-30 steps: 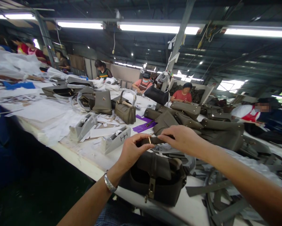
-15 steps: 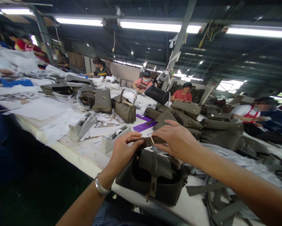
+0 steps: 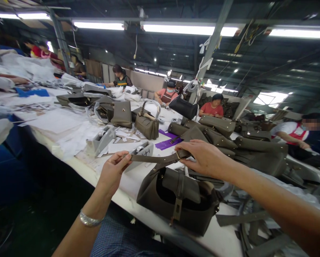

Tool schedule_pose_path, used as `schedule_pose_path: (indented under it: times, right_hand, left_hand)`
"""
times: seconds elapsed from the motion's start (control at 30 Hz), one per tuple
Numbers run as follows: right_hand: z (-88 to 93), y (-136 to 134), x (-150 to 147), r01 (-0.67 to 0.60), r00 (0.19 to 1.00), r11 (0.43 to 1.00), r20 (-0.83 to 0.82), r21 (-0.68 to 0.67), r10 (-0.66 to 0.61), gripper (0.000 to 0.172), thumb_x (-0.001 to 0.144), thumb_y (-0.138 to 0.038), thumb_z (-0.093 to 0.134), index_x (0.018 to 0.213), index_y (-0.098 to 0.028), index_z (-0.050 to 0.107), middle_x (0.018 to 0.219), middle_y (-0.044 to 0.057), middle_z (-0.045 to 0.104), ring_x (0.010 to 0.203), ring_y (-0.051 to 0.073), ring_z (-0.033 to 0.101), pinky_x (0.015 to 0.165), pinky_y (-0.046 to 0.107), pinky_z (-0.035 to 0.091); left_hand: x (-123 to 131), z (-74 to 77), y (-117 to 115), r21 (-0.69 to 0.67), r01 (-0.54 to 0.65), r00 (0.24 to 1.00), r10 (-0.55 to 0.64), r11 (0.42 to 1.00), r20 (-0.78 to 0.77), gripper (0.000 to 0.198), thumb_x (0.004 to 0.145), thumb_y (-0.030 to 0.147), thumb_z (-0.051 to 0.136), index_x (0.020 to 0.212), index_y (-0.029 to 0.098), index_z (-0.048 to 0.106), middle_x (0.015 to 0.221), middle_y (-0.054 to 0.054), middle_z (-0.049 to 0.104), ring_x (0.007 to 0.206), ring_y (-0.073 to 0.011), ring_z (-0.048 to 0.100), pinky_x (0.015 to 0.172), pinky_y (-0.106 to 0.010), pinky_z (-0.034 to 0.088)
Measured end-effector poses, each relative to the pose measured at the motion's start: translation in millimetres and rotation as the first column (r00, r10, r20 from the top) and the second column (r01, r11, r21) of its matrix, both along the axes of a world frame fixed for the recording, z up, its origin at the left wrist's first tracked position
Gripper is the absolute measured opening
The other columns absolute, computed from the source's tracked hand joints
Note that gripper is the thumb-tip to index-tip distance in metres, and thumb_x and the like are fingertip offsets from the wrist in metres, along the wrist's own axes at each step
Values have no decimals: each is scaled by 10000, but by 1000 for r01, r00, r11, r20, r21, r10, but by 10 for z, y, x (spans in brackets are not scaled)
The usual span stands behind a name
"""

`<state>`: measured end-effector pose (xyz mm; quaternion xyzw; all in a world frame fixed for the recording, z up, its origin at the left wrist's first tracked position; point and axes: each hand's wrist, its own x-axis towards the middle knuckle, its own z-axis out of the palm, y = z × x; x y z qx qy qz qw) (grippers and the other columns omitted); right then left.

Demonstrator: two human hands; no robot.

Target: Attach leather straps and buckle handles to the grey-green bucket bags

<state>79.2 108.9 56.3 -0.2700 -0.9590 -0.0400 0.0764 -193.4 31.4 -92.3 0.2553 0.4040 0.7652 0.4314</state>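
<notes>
An olive-brown handbag (image 3: 186, 200) stands on the table edge in front of me, its top gaping and its flap lying over the opening. Above it runs a strap (image 3: 154, 159) of the same colour with a gold buckle. My left hand (image 3: 114, 167) pinches the strap's free end between thumb and fingers, left of the bag. Near the buckle, my right hand (image 3: 199, 157) grips the strap over the bag's back edge. The strap is stretched nearly level between both hands.
Tape dispensers (image 3: 101, 141) and paper scraps lie to the left. Finished-looking handbags (image 3: 146, 125) stand behind, with a heap of olive bags (image 3: 218, 139) at right. Cut strips (image 3: 267, 242) lie at lower right. Co-workers (image 3: 213, 107) sit across the table.
My left hand has drawn leftward and away from the right hand, pulling out a long length of strap. My right hand stays by the buckle.
</notes>
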Motion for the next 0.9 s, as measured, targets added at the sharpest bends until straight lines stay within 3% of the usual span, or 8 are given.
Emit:
schedule_pose_path:
  times: [0.17,0.3,0.4,0.47,0.53,0.63,0.73,0.9]
  right_hand:
    - [58,-38,-156,-177,984,955,-61,-238,168,406,857,-366,682,1236,-232,623,985,35,737,961,229,664,950,370,446]
    - [122,-7,-234,-138,954,960,-293,-243,63,390,843,-400,697,1183,-223,626,1143,65,689,1012,220,653,903,344,472]
    - [147,47,-228,-203,946,870,-320,-450,56,348,862,-396,671,1156,-213,637,1091,42,700,993,206,655,870,322,482]
    - [138,82,-202,-232,945,763,-325,-603,30,265,873,-412,648,992,-178,688,893,22,710,842,182,661,773,295,493]
    - [116,111,-173,-271,905,713,-423,-647,-40,269,863,-428,660,867,-160,690,801,17,689,768,165,640,741,285,490]
    - [77,132,-150,-372,771,700,-623,-609,-133,255,871,-428,667,894,-174,673,778,9,676,785,160,638,797,300,493]
    - [56,126,-150,-478,650,651,-736,-589,-189,260,917,-452,612,935,-196,658,731,-12,628,731,143,623,782,308,500]
    - [93,112,-80,-542,501,610,-805,-578,-318,275,916,-472,608,921,-203,664,589,-66,449,503,94,421,628,284,471]
  left_hand:
    - [375,457,93,230,77,994,-93,970,60,263,678,235,859,854,150,682,683,47,648,616,-44,603,658,-136,523]
    - [608,740,118,347,148,982,-178,926,56,226,699,220,843,832,153,672,622,64,605,548,-31,563,592,-116,501]
    - [674,828,144,382,187,980,-198,905,-11,236,719,239,830,877,167,672,691,42,665,608,-56,623,652,-147,530]
    - [677,792,190,399,199,980,-173,895,-100,300,789,302,776,1043,198,654,786,18,716,721,-99,685,764,-213,555]
    - [684,683,254,366,250,946,-145,896,-291,444,841,348,719,1243,229,575,942,-28,750,887,-158,711,880,-301,544]
    - [764,462,349,167,330,700,-122,929,-704,534,774,329,779,1270,238,602,1153,-85,725,1066,-245,677,965,-377,503]
    - [887,304,406,72,288,483,-81,955,-872,410,741,296,799,1140,268,712,1150,-64,736,1070,-282,675,962,-379,496]
    - [887,281,356,102,260,537,-56,960,-842,308,804,318,731,1110,281,736,1052,-43,761,972,-259,691,919,-357,500]
